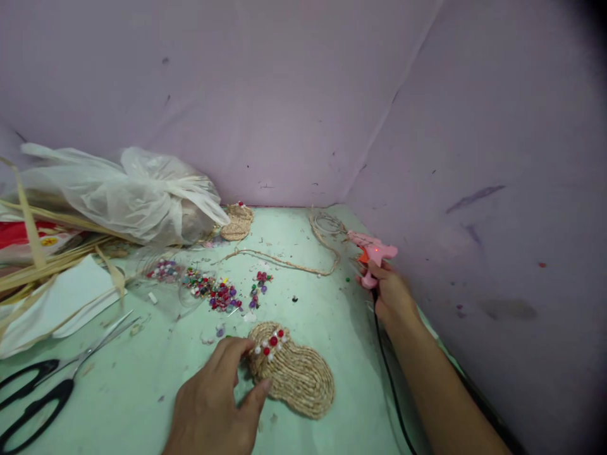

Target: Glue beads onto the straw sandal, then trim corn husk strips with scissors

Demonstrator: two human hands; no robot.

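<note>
A small woven straw slipper (303, 378) lies flat on the table, with red and white beads (272, 344) across its strap. My left hand (220, 395) grips its left end, index finger at the strap and thumb at the lower edge. To the right, by the wall, my right hand (391, 294) is closed around the handle of a pink glue gun (374, 253). The gun points left and has a small red light lit on its body. From its handle a black cord (389, 373) runs down toward me.
Loose coloured beads (222, 296) lie mid-table beside a clear plastic container (173, 297). Open black-handled scissors (64, 373) rest at left. A second woven slipper (237, 222), a braided cord (284, 260) and a tied plastic bag (128, 196) are farther back. Walls (497, 240) bound the right and back.
</note>
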